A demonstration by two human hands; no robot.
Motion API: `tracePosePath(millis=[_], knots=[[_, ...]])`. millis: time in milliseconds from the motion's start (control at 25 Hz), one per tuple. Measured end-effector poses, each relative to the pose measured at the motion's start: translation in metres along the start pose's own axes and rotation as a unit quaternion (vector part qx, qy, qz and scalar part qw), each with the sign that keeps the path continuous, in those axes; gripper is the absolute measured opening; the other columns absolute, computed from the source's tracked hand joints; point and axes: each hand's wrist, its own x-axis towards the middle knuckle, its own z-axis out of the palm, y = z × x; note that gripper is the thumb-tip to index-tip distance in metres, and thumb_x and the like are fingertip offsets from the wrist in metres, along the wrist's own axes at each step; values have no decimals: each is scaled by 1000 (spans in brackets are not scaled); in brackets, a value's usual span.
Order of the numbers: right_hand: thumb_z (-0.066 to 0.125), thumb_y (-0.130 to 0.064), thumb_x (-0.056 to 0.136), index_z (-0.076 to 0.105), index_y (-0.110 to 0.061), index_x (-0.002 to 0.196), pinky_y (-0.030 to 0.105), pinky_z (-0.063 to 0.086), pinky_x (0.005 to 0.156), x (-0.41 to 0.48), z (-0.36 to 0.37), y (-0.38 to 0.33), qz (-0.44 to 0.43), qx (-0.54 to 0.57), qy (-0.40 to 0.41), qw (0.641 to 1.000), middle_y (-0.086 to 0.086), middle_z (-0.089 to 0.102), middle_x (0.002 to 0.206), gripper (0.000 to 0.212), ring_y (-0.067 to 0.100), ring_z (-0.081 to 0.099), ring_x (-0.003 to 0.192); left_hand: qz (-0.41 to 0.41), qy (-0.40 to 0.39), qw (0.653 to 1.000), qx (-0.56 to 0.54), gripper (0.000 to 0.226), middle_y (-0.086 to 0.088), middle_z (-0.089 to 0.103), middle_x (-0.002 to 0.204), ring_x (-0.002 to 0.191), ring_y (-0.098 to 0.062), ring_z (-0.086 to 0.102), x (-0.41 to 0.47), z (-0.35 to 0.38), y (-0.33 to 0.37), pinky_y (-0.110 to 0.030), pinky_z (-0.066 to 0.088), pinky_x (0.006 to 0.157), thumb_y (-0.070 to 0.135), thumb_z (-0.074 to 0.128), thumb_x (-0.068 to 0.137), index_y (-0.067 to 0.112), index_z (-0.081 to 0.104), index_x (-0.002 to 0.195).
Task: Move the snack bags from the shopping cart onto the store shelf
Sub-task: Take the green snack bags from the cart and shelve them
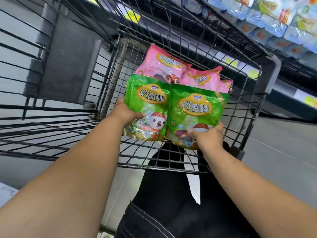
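A green snack bag [147, 107] is gripped at its lower left edge by the left hand [127, 115], with the thumb laid across the printed front and the fingers hidden behind. A second green snack bag [197, 110] is gripped at its bottom right corner by the right hand [208, 136], the thumb likewise pressed on the front. Both bags are held upright and side by side, their inner edges touching between the two grips. Just beyond the held bags, pink snack bags [163, 66] are seen inside the black wire shopping cart [109, 74], partly covered by the green tops. Whether the green bags rest on the cart's wire or are lifted clear cannot be told. Beyond and to the right of the right-hand grip, the store shelf [283, 93] is seen, stocked higher up with blue packs [267, 21] and fitted with yellow price tags [310, 100]. Below both forearms, dark trousers [171, 194] are visible.
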Motion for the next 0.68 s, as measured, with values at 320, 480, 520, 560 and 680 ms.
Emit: tracePosePath(millis=[320,480,520,560,680], knots=[[88,-9,64,63,-15,100,44,58,85,16,9,11,19,179,-58,982,6,72,98,44,27,70,88,-47,-110,991,-63,42,-5,71,93,81,-23,68,26,5,-13,-33,55,74,0,81,79,13,60,113],[84,0,68,61,-19,85,35,56,81,16,12,9,3,205,-118,972,0,71,91,34,22,69,84,-28,-138,990,-6,39,-12,74,109,101,-32,71,35,4,-12,-48,53,99,0,83,75,15,64,106],[81,3,71,61,-19,83,32,55,78,14,11,7,-2,216,-128,968,-1,71,90,32,20,67,81,-18,-136,990,-2,39,-13,73,113,102,-32,70,34,4,-11,-49,53,100,-1,82,76,14,64,107],[79,5,73,62,-18,82,30,55,75,13,10,5,-6,224,-134,965,-1,71,90,30,19,67,79,-11,-132,991,-5,38,-14,73,113,102,-33,70,34,5,-10,-48,53,100,-4,80,78,12,63,109],[76,6,75,67,-14,95,33,58,77,7,1,-4,-26,237,-157,958,6,74,100,29,23,71,86,13,-125,991,-33,49,-17,71,115,103,-34,68,27,0,0,-45,53,97,-11,73,81,5,57,125]])
